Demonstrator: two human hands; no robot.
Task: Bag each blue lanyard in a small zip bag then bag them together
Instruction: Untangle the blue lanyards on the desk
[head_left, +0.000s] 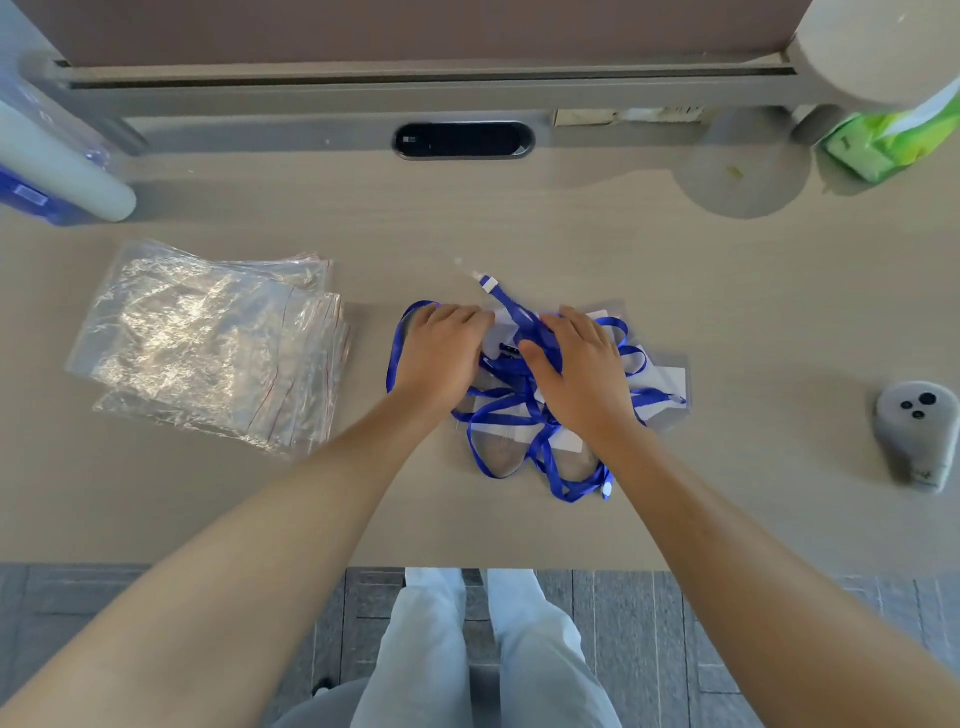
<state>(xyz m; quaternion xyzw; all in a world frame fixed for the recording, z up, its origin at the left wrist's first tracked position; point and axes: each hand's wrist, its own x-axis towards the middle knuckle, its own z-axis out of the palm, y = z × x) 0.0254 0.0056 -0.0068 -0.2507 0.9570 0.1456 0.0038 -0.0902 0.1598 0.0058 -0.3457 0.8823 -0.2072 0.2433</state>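
Observation:
A tangled heap of blue lanyards (511, 410) with clear badge holders and white cards lies at the middle of the table. My left hand (441, 353) rests palm down on the heap's left side, fingers bent at the tips over the straps. My right hand (576, 364) lies on the heap's right side, fingers spread over a blue strap. Whether either hand pinches a strap is hidden under the palms. A stack of clear zip bags (208, 343) with red seal lines lies to the left, apart from both hands.
A grey device (917, 434) lies at the right. A green packet (883, 140) and a round grey base (743, 171) stand at the back right. A white cylinder (57, 166) and a blue object are at the back left. The table's front edge (260, 564) is near my legs.

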